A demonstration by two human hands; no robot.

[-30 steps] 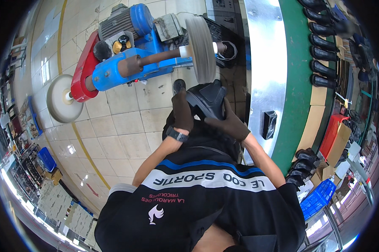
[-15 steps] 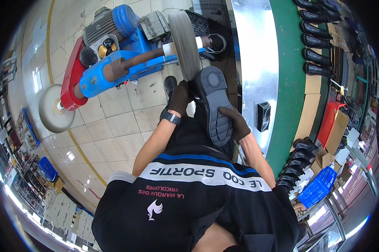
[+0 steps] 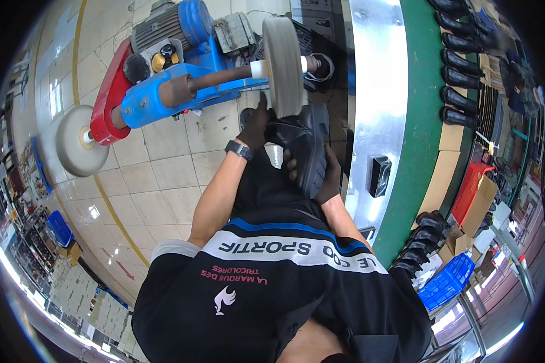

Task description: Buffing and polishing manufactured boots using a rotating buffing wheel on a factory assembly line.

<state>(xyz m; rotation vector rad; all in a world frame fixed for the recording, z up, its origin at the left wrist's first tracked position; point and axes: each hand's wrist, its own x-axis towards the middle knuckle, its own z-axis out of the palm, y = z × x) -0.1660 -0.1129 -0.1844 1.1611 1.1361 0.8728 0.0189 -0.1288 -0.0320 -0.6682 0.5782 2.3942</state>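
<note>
Well to the right of the fingers, past the end of the table, sat a blue basket [image 3: 447,283]; what was in it was too small to tell. A red box [image 3: 470,193] stood farther up on that side, with a brown cardboard flap [image 3: 487,196] next to it. Far off to the left of the fingers was a blue bin [image 3: 59,227]. Up and to the left of the fingers, on the blue machine [image 3: 163,97], a little pale tray [image 3: 175,44] held black and yellow round things [image 3: 158,61].

The right hand [image 3: 330,181], in a dark glove, had its fingers curled around the near part of a black shoe [image 3: 308,151]. The left hand [image 3: 255,126] was at the shoe's left side with one finger sticking up; I cannot tell how tight its other fingers were. Just past the fingers, the shoe was right by the low edge of a big gray wheel [image 3: 282,66].

Just right of the fingers ran the table, with a shiny metal strip [image 3: 378,78] and a green top [image 3: 420,145]. More black shoes [image 3: 461,78] lay along its far side. Left of the fingers, the floor had pale tiles [image 3: 175,202] and a yellow line [image 3: 118,215].
</note>
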